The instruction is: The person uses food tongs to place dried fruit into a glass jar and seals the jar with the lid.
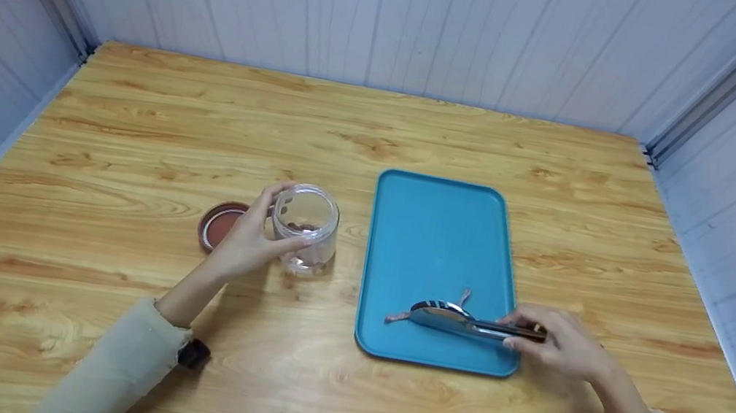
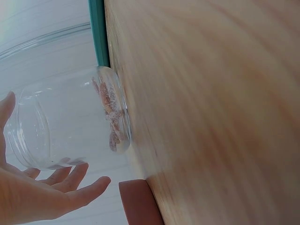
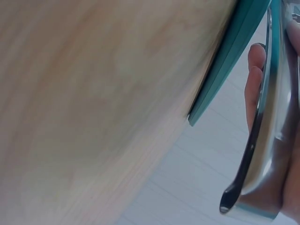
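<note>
My left hand (image 1: 250, 245) holds a clear, lidless jar (image 1: 318, 255) upright, thumb on the near side and fingers around the far side. Several reddish-brown strips (image 2: 110, 110) lie at the jar's bottom in the left wrist view. My right hand (image 1: 566, 343) grips metal tongs (image 1: 443, 316) by the handle end, their rounded heads low over a blue tray (image 1: 435, 228). Thin brownish strip ends (image 1: 398, 317) show on two sides of the heads. Whether these belong to one strip, or are pinched, I cannot tell.
A reddish-brown lid (image 1: 221, 226) lies on the wood-grain table (image 1: 356, 138) left of the jar, partly behind my left hand. Pale panel walls (image 1: 376, 16) enclose the table at the back and both sides.
</note>
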A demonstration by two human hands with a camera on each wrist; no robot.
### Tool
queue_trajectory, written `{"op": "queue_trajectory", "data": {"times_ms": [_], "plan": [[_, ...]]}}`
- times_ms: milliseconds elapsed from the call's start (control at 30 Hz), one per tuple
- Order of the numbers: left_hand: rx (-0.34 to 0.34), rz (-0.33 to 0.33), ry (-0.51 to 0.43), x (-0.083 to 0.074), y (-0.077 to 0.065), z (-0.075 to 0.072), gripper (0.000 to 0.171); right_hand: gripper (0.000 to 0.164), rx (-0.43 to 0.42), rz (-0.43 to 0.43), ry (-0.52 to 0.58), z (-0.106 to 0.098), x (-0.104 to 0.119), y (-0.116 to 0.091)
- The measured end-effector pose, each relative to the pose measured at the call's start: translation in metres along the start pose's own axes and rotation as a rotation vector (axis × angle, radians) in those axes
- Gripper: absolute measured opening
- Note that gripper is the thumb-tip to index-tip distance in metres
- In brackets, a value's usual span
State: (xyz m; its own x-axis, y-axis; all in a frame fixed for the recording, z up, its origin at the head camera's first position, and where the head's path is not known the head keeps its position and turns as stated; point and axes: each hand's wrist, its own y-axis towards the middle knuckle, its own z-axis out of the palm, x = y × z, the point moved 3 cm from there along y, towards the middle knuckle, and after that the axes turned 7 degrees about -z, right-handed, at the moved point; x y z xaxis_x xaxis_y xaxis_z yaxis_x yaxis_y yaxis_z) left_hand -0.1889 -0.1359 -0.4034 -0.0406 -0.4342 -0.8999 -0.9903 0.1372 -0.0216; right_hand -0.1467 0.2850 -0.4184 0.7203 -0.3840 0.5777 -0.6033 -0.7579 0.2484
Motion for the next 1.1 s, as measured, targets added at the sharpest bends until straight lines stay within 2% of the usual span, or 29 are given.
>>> {"op": "queue_trajectory", "data": {"times_ms": [133, 233, 433, 600, 767, 1100], "plan": [[0.002, 0.000, 0.006, 0.000, 0.000, 0.000, 0.081, 0.020, -0.003, -0.012, 0.032, -0.006, 0.018, 0.008], [0.000, 0.001, 0.005, 0.000, 0.001, 0.000, 0.081, 0.020, -0.013, -0.011, 0.031, -0.008, 0.023, 0.010], [-0.002, -0.005, 0.004, 0.000, 0.000, 0.000, 0.081, 0.021, -0.020, 0.011, 0.039, -0.005, 0.001, 0.003], [-0.002, -0.009, 0.006, 0.000, 0.000, 0.000, 0.081, 0.020, -0.039, 0.023, 0.039, -0.011, 0.000, 0.005], [0.000, -0.008, -0.002, 0.001, 0.001, 0.001, 0.081, 0.021, -0.061, 0.000, 0.036, -0.019, 0.003, 0.014], [-0.005, 0.007, -0.017, 0.002, 0.002, 0.000, 0.081, 0.019, -0.092, -0.049, 0.022, -0.038, 0.040, 0.049]]}}
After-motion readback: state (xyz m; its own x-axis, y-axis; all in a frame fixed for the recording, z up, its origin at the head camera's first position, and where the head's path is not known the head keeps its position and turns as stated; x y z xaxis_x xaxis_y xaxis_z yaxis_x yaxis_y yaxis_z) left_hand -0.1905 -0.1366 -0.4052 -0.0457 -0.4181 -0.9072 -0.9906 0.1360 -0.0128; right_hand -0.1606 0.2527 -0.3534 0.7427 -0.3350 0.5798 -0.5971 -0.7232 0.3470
